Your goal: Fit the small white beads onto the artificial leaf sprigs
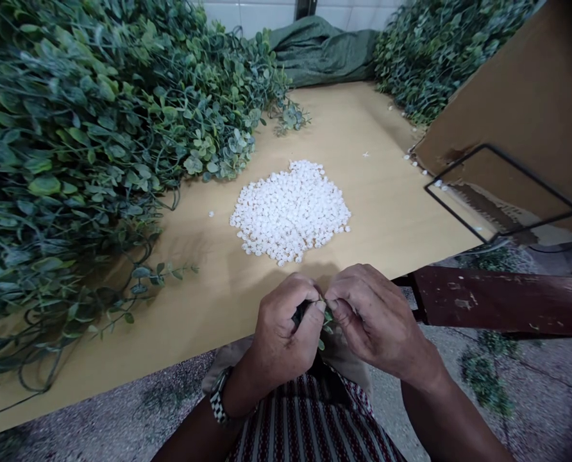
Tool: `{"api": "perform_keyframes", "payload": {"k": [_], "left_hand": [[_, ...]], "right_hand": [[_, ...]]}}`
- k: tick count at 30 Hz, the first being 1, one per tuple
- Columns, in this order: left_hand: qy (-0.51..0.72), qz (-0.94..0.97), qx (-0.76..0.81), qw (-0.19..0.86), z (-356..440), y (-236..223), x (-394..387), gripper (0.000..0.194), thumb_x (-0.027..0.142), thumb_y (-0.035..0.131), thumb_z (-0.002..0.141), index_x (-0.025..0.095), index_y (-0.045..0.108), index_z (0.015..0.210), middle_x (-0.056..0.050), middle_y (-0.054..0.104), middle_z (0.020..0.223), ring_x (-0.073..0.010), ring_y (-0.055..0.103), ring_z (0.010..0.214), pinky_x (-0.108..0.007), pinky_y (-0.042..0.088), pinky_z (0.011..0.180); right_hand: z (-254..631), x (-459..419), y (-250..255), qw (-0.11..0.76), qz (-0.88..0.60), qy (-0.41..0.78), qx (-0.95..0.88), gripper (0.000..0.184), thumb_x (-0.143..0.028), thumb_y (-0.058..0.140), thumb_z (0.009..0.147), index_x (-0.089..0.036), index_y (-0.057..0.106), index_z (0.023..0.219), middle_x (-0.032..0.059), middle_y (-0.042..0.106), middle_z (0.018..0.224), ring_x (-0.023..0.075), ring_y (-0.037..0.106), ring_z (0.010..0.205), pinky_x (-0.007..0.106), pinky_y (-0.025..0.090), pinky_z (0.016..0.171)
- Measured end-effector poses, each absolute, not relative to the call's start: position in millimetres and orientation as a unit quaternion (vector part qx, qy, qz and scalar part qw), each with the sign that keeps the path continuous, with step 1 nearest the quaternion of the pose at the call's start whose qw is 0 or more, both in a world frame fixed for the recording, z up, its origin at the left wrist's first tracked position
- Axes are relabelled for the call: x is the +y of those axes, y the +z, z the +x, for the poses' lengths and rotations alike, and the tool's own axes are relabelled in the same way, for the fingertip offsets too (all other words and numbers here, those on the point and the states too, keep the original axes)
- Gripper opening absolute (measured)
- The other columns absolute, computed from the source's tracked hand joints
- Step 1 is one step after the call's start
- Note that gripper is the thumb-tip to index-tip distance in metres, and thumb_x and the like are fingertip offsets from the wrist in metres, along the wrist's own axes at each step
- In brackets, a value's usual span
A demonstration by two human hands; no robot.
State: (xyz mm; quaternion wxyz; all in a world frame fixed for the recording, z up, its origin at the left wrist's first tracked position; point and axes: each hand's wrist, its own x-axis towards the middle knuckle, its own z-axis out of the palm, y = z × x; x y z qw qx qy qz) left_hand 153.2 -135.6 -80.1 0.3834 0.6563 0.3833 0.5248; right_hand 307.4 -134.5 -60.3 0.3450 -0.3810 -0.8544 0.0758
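Note:
Both of my hands meet at the table's front edge, above my lap. Thumb and fingers of my left hand (pixel 290 324) are closed on a thin green leafy sprig (pixel 327 321), whose leaves hang below the fingertips. My right hand (pixel 375 314) pinches at the top of the same sprig, its fingertips almost touching the left ones. Any small piece between the fingertips is too hidden to make out. Just beyond the hands lies a heap of small white plastic pieces (pixel 290 212) on the tan tabletop (pixel 386 212).
A large pile of leafy green stems (pixel 98 109) covers the left side. More greenery (pixel 425 51) and a green sack (pixel 324 54) lie at the back. To the right stand a cardboard sheet (pixel 521 115), a black wire frame (pixel 531 163) and a dark red bench (pixel 502 301).

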Motion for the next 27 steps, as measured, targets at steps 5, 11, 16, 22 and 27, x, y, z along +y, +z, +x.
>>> {"api": "perform_keyframes", "payload": {"k": [5,11,16,22,27], "left_hand": [[0.54,0.595,0.401,0.44,153.6,-81.9,-138.3,0.016,0.01,0.056,0.085,0.017,0.058,0.071,0.0,0.058,0.066,-0.0114,0.054,0.061,-0.023,0.044,0.056],[0.608,0.434,0.427,0.51,153.0,-87.2,-143.3,0.013,0.021,0.064,0.084,0.018,0.061,0.072,0.001,0.058,0.062,-0.0099,0.052,0.053,-0.02,0.042,0.048],[0.614,0.394,0.445,0.519,154.1,-86.4,-142.2,0.015,0.025,0.067,0.082,0.017,0.063,0.07,0.001,0.059,0.06,-0.0095,0.051,0.053,-0.019,0.042,0.048],[0.614,0.39,0.455,0.513,154.9,-86.9,-142.9,0.014,0.026,0.068,0.081,0.017,0.063,0.071,0.001,0.06,0.061,-0.0099,0.052,0.054,-0.019,0.044,0.049],[0.598,0.403,0.458,0.519,154.9,-86.3,-140.4,0.011,0.022,0.066,0.081,0.017,0.064,0.071,0.002,0.057,0.059,-0.0083,0.048,0.053,-0.018,0.041,0.05]], "right_hand": [[316.2,-122.4,-57.6,0.413,-0.363,0.198,-0.812,0.011,-0.009,0.052,0.092,-0.018,0.057,0.092,0.0012,0.06,0.075,0.0135,0.057,0.069,0.027,0.048,0.059],[313.9,-80.0,-74.2,0.388,-0.373,0.207,-0.817,0.01,-0.014,0.056,0.091,-0.018,0.065,0.092,0.0033,0.067,0.083,0.0147,0.062,0.078,0.028,0.051,0.066],[300.5,-73.5,-86.0,0.274,-0.355,0.045,-0.893,0.017,-0.013,0.05,0.093,-0.015,0.065,0.084,0.0081,0.064,0.08,0.0192,0.057,0.077,0.032,0.048,0.067],[300.4,-80.5,-78.3,0.221,-0.337,-0.075,-0.912,0.019,-0.008,0.049,0.09,-0.015,0.065,0.083,0.007,0.061,0.075,0.0191,0.049,0.069,0.033,0.04,0.061],[301.8,-79.9,-82.4,0.294,-0.33,-0.018,-0.897,0.018,-0.01,0.051,0.091,-0.015,0.065,0.082,0.006,0.062,0.073,0.0174,0.053,0.069,0.032,0.043,0.061]]}}
